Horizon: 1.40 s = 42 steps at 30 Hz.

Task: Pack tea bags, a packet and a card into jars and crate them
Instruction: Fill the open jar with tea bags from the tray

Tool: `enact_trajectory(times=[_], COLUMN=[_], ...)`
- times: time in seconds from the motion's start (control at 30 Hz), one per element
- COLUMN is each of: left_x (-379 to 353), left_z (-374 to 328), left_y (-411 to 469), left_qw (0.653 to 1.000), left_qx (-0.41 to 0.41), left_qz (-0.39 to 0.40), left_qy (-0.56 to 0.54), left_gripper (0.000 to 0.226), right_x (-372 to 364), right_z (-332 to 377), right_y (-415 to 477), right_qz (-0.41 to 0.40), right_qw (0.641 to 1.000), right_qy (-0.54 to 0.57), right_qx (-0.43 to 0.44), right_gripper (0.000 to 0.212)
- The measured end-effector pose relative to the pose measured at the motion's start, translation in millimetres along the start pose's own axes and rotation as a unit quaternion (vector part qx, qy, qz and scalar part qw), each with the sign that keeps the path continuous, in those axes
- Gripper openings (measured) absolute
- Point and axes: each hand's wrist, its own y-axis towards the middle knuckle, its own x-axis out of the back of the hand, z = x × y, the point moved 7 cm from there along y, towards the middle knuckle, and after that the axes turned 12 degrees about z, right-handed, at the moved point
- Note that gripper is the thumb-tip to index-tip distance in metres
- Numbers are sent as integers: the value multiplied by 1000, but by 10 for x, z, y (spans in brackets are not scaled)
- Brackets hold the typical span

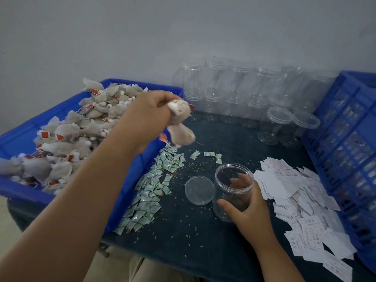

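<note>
left hand [151, 117] was raised over the right edge of the blue tray [18, 137], fingers clenched round a small bunch of tea bags [181, 129]. bunch hung below the fist, motion-blurred, a red tag dangling off it. it was in the air above the desk [193, 245], up and left of the open jar [225, 208], not yet over the mouth. exact bag count: cannot tell. right hand [251, 210] was grasping the open jar: thumb across the near wall, fingers wrapped round the far side and visible through the clear plastic. jar stood upright on the desk, no bags inside. its lid [199, 190] lay flat on the desk just left of it. tray held the tea bag heap [67, 139], piled above the rim, red tags all over. packets [150, 192], green and white, lay in a loose strip along the tray's right side, a few strays further back. cards [295, 202], white, lay in a heap right of the jar, running up to the blue crate [343, 143] at the desk's right edge. crate contents unclear through the slots. empty jars [234, 88] stood in stacked rows at the back against the wall [183, 27]. two lidded jars [280, 125] stood in front of them near the crate. loose grains [191, 165] were scattered over the dark desk top around jar and packets.
</note>
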Motion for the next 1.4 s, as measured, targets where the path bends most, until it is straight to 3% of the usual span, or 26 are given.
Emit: enact_trajectory(times=[0.13, 0.27, 0.4, 0.57, 0.67, 0.73, 0.8, 0.93, 1.0, 1.07, 1.17, 1.23, 1.3, 1.33, 1.4], left_x=[-676, -1144, -1458, -1458, -1383, -1380, -1483, -1710, -1725, -1586, -987, -432, 96, 327, 588], left_z=[-56, 2, 199, 345, 282, 248, 219, 144, 106, 31, -98, -11, 270, 497, 1031], left_y=[11, -4, -56, -63, -45, -55, -94, -216, -277, -317, -175, 26, 235, 317, 367], left_qw=[983, 969, 958, 979, 986, 982, 958, 875, 858, 874, 931, 946, 931, 903, 806], left_qx=[8, 24, 84, 60, 10, -15, -36, -82, -101, -96, -85, -48, 57, 130, 247], left_qz=[103, 155, 191, 187, 140, 142, 182, 245, 292, 312, 201, 117, 91, 97, 160], left_qy=[-153, -189, -198, 61, 94, 120, 220, 410, 410, 360, 294, 297, 349, 398, 513], left_gripper=[37, 48, 30, 26, 9, 12, 19, 21, 26, 24, 14, 13, 16, 15, 23], right_x=[4, -18, 2, -7, -6, 6, 11, 3, 0, -4, 5, 2, -7, -13, -22], right_z=[-11, 7, 50, 63, 113, 123, 131, 199, 210, 201, 191, 172, 146, 130, 99], right_y=[9, 15, 6, -7, -14, -20, -24, -22, -25, -31, -40, -36, -29, -27, -26], right_qz=[1, 16, 8, 17, 11, 9, 12, 14, 13, 13, 11, 14, 17, 19, 19], right_qw=[1000, 1000, 1000, 1000, 1000, 1000, 999, 999, 999, 999, 999, 999, 999, 999, 999], right_qy=[0, 13, 6, 10, 2, 9, 12, -2, -6, -1, -6, -11, -14, -15, -12], right_qx=[2, -4, 7, 14, 23, 28, 31, 40, 43, 44, 43, 45, 44, 41, 36], right_gripper=[83, 86, 75, 77, 77, 77, 77, 74, 76, 76, 76, 77, 81, 83, 82])
